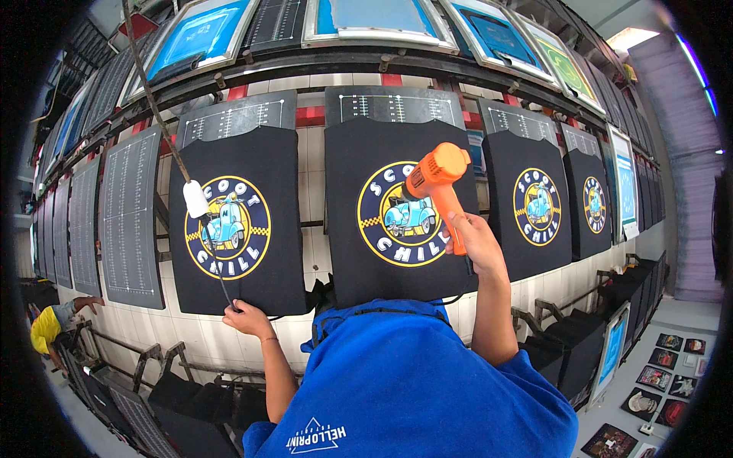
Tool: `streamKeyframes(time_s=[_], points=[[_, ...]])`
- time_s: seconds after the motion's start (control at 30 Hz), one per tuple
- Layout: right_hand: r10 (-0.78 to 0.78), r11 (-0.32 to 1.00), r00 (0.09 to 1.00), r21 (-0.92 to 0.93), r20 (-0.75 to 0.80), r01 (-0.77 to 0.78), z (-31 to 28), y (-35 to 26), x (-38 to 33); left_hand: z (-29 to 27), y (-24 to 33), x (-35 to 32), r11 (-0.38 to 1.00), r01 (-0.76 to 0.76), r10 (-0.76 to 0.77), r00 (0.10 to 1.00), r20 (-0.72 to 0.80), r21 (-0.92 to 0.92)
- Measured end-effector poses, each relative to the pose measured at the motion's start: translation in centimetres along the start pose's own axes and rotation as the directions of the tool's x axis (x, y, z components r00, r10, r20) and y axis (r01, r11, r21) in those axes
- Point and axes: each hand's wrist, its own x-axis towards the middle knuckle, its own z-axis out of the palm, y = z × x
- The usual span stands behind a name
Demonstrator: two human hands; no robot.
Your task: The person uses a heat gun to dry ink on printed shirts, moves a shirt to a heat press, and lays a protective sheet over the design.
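My right hand [478, 243] is wrapped round the handle of an orange heat gun [439, 172]. Its nozzle points left, over the round scooter print [380, 241] on a black T-shirt [347, 286] stretched on a board in front of me. Lower left, my left hand [249, 320] pinches a thin black power cord [223, 284]. That cord runs up across another black T-shirt [279, 286] with the same print, toward a white socket [195, 198] hanging from an overhead cable. Part of the middle print is hidden behind the heat gun.
More printed black T-shirts [500, 267] lie on boards to the right. Bare grey boards [131, 221] stand at left. Framed screens [378, 23] line the rack beyond. A person in a yellow shirt [47, 330] bends at far left. Dark rack parts [553, 324] flank me.
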Motion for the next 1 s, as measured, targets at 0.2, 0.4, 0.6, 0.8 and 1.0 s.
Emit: streamKeyframes(time_s=[0.2, 0.4, 0.6, 0.8, 1.0], points=[[-0.07, 0.996, 0.995, -0.052, -0.065, 0.066, -1.0, 1.5, 0.6, -1.5, 0.7, 1.0, 0.964, -0.232, 0.229, 0.973, 0.036, 0.127], [-0.06, 0.997, 0.994, -0.053, -0.094, 0.055, -1.4, 1.2, -0.4, -0.3, 1.8, 1.9, 0.966, -0.206, 0.208, 0.978, 0.0, 0.157], [-0.026, 0.996, 0.995, -0.087, -0.099, 0.017, -1.8, 1.2, -1.4, 0.3, 1.2, 1.9, 0.957, -0.21, 0.22, 0.975, -0.029, 0.199], [-0.003, 0.997, 0.996, -0.083, -0.092, -0.005, -2.4, 1.9, -2.6, 0.2, 1.5, 1.8, 0.955, -0.21, 0.215, 0.977, -0.001, 0.211], [0.015, 0.998, 0.997, -0.065, -0.07, -0.019, -2.0, 2.1, -3.3, -0.1, 2.0, 1.7, 0.955, -0.249, 0.247, 0.968, 0.032, 0.159]])
